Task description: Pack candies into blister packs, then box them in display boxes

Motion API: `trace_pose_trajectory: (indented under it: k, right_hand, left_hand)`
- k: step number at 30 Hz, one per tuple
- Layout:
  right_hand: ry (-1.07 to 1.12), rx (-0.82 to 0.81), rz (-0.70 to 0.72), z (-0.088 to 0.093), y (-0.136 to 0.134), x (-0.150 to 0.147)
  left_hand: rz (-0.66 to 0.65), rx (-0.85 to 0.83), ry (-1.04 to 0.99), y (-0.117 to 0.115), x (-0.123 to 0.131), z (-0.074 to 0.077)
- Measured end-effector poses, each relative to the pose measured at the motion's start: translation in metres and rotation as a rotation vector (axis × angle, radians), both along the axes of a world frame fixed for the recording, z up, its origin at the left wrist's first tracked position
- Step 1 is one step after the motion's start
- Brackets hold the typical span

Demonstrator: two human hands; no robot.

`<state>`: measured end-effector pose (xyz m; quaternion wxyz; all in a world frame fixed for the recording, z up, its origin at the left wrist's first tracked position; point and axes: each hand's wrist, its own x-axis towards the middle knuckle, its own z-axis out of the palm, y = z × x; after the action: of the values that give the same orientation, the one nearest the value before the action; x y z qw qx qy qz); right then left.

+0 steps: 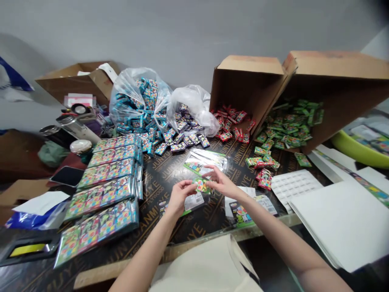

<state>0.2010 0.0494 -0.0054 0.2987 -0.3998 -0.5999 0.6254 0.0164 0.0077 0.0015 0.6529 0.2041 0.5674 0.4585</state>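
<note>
Between my two hands is a small green printed packet (201, 185) with colourful round shapes, held above the dark table. My left hand (180, 194) pinches its left side with thumb and fingertips. On the right edge, the thumb and a finger of my right hand (223, 183) close, while other fingers stretch over it. Behind the hands lies a stack of clear bags with printed green strips (209, 158). A printed card with a barcode (194, 200) rests beneath the hands. Printed sleeves (243, 213) lie under my right forearm.
Rows of filled packs (103, 198) stand at left. Clear bags spill blue boxes (148, 97) and purple boxes (185, 121) at the back. Cartons hold red boxes (227, 121) and green boxes (291, 125). White sheets (343, 215) and a yellow-green bowl (358, 150) sit right.
</note>
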Motion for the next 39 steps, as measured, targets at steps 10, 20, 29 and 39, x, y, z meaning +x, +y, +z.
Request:
trace_pose_trajectory:
  k: [10,20,29,39]
  right_hand:
    - [-0.294,0.55,-0.229,-0.001,-0.025,-0.021]
    - [-0.588,0.611,-0.005,-0.043,-0.021,0.023]
    - [-0.189,0.352,0.406,-0.022,-0.02,0.026]
    - [0.36,-0.397,-0.591,-0.009,-0.02,-0.054]
  left_hand:
    - [0.029,-0.076,-0.168,-0.014,0.022,0.0]
    - [-0.884,0.472,1.243,-0.028,-0.037,-0.034]
    - [-0.882,0.567,1.0,-0.032,-0.034,-0.023]
    - [0.013,0.248,0.383,-0.025,0.007,-0.021]
